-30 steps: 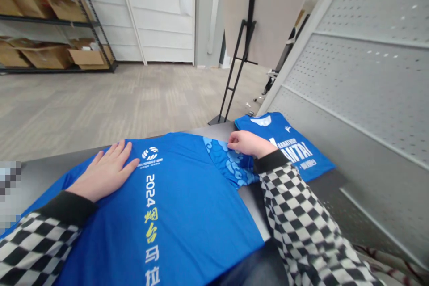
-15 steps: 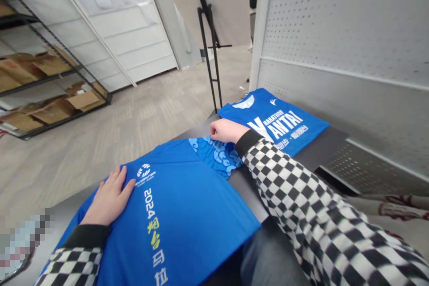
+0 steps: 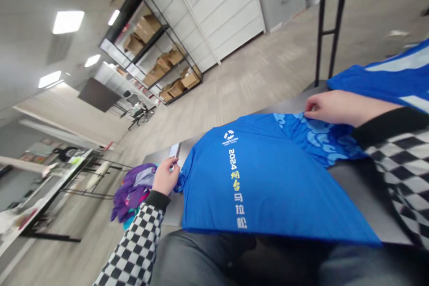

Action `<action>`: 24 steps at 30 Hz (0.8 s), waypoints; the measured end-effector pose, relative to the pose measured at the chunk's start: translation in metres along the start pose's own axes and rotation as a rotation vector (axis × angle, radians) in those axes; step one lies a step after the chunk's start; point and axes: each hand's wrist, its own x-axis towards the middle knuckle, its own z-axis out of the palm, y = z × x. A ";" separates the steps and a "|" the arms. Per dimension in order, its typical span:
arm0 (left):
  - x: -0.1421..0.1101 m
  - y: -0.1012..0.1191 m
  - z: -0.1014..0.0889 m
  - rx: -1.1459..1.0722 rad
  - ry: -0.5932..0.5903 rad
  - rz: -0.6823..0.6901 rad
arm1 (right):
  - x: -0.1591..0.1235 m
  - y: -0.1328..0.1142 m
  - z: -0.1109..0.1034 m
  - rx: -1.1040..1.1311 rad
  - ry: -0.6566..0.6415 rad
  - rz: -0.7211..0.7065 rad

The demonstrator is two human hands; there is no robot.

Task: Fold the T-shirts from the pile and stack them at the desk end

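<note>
A blue T-shirt [image 3: 268, 187] lies flat across the dark table, with "2024" and white and yellow characters down its side. At its right sleeve, patterned with light blue clouds, my right hand [image 3: 338, 106] is closed in a pinch on the sleeve's upper edge. My left hand [image 3: 166, 178] has its fingers curled together at the other, bunched sleeve and seems to grip its cloth; the fingertips are partly hidden. A second blue shirt [image 3: 378, 78] with white print lies beyond my right hand, cut off by the frame edge.
Purple garments [image 3: 134, 187] are heaped at the table's left end. A small flat object [image 3: 174, 150] lies near the far edge. Black stand legs [image 3: 328, 31] rise behind the table. A shelf with cardboard boxes [image 3: 164, 65] and another table [image 3: 50, 196] stand farther off.
The view has swung left. My left hand has gone from lying spread on the shirt to the left sleeve, fingers curled. My right hand stays pinched on the patterned sleeve.
</note>
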 end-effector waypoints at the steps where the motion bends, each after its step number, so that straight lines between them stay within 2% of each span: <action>1: -0.012 -0.019 -0.005 0.051 0.017 -0.052 | 0.005 0.004 0.002 0.012 0.000 0.009; 3: -0.035 -0.051 -0.009 0.182 0.013 -0.109 | 0.012 0.010 0.005 0.057 -0.016 0.067; 6: -0.066 -0.084 0.002 0.326 -0.132 -0.159 | 0.021 0.013 0.008 0.173 -0.026 0.164; 9: -0.083 -0.102 0.017 0.310 -0.244 -0.206 | 0.024 0.013 0.008 0.289 0.001 0.208; 11: -0.086 -0.111 0.020 0.286 -0.241 -0.197 | 0.024 0.013 0.008 0.326 0.021 0.207; 14: -0.085 -0.120 0.014 0.263 -0.242 -0.152 | 0.027 0.019 0.013 0.272 0.028 0.159; 17: -0.086 -0.120 0.007 0.256 -0.280 -0.127 | 0.034 0.032 0.024 0.222 0.085 0.059; 20: -0.089 -0.101 0.005 0.290 -0.227 -0.162 | 0.041 0.041 0.032 0.257 0.145 0.000; 22: -0.088 -0.079 0.006 0.217 -0.138 -0.130 | 0.044 0.040 0.032 0.276 0.091 0.062; 24: -0.080 -0.055 0.010 0.048 -0.078 -0.070 | 0.044 0.035 0.028 0.292 0.025 0.151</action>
